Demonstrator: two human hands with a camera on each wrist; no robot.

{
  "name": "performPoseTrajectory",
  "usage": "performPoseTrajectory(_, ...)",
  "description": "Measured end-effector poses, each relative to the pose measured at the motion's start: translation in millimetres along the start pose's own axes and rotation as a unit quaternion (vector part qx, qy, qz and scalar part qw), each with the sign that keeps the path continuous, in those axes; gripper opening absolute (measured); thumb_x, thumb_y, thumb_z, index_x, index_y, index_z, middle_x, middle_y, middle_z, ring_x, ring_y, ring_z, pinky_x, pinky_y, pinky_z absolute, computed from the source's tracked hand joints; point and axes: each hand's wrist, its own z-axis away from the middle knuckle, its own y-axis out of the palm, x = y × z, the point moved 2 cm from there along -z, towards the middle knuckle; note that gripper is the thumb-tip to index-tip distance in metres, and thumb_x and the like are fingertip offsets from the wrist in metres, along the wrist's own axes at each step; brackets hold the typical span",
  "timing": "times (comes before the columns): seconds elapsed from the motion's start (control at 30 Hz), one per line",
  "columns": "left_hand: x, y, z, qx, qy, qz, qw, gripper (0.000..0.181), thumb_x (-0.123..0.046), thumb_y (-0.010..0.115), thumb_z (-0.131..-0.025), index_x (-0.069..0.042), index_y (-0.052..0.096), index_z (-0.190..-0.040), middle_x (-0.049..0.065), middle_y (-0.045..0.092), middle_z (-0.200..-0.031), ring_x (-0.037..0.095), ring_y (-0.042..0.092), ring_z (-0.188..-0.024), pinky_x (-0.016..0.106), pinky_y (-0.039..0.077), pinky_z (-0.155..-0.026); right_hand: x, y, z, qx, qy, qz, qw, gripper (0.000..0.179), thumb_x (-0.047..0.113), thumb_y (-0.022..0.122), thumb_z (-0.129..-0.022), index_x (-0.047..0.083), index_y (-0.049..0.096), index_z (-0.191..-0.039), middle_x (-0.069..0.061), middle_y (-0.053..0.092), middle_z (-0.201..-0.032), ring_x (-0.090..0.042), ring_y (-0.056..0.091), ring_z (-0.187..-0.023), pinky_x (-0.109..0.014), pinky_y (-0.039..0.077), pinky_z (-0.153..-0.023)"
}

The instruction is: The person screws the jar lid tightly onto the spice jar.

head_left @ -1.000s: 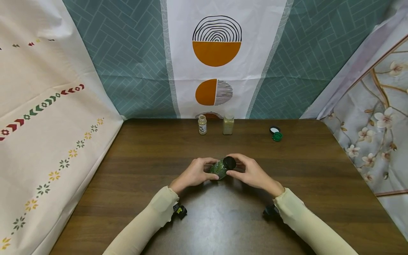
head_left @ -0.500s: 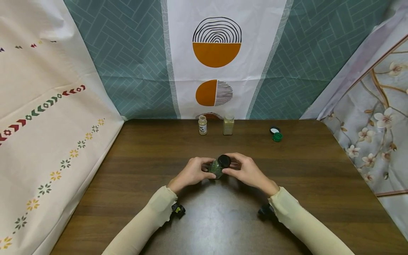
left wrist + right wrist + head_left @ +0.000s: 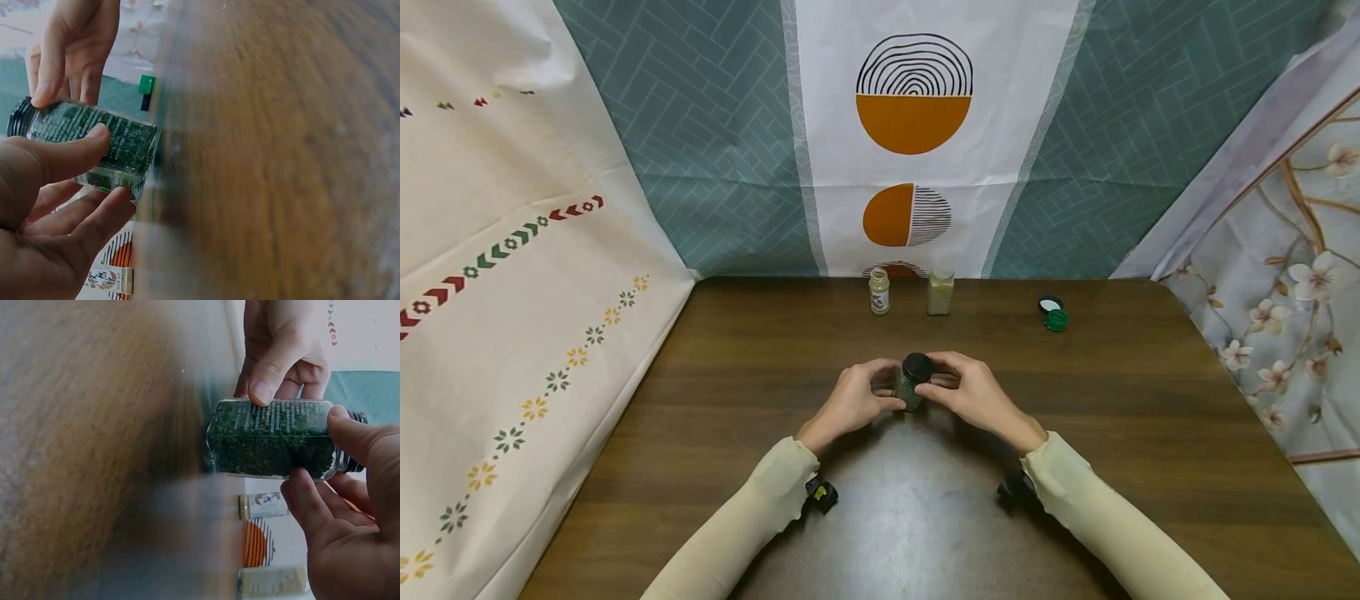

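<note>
Fingers of the left hand (image 3: 850,398) and right hand (image 3: 976,392) grip the black-capped jar (image 3: 907,389) over the table (image 3: 760,350); only wrist views show its printed writing. It is more upright than one second ago; a labelled jar (image 3: 879,297) stands beyond.

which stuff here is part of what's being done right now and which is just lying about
Part of the job:
jar of green flakes
its black lid

Seemingly just lying about, untouched:
small labelled jar
square-sided jar
green cap
black-rimmed cap
</note>
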Motion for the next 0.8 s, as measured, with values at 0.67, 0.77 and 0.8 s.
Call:
performPoseTrajectory(0.67,3.0,-1.1,-0.8,-0.042,-0.032,-0.002,0.9986,0.062,-0.006,0.084,-0.086,-0.002,0.059,-0.142,0.017,0.066,-0.136,0.031,0.071,-0.116,0.041,0.061,-0.092,3,8,-15.0,0.008,-0.023,-0.004,0.9997,0.045,0.016,0.079,-0.093,0.004,0.065,-0.134,-0.016,0.066,-0.131,-0.031,0.071,-0.114,-0.030,0.060,-0.093)
performPoseTrajectory(0.77,5.1,-4.7,-0.3,-0.049,-0.035,-0.002,0.9982,0.061,-0.005,0.084,-0.085,-0.001,0.059,-0.141,0.018,0.066,-0.136,0.031,0.072,-0.115,0.040,0.062,-0.091,4,13,-18.2,0.005,-0.025,-0.001,0.9997,0.044,0.015,0.078,-0.093,0.003,0.065,-0.133,-0.017,0.066,-0.131,-0.032,0.071,-0.115,-0.030,0.060,-0.093)
performPoseTrajectory(0.8,6.1,-6.4,0.3,-0.053,-0.038,-0.003,0.9979,0.061,-0.005,0.085,-0.085,-0.001,0.060,-0.140,0.018,0.067,-0.135,0.031,0.072,-0.115,0.040,0.062,-0.090,4,15,-19.5,0.006,-0.028,0.002,0.9996,0.044,0.015,0.078,-0.093,0.003,0.065,-0.133,-0.018,0.066,-0.130,-0.032,0.071,-0.115,-0.030,0.060,-0.093)
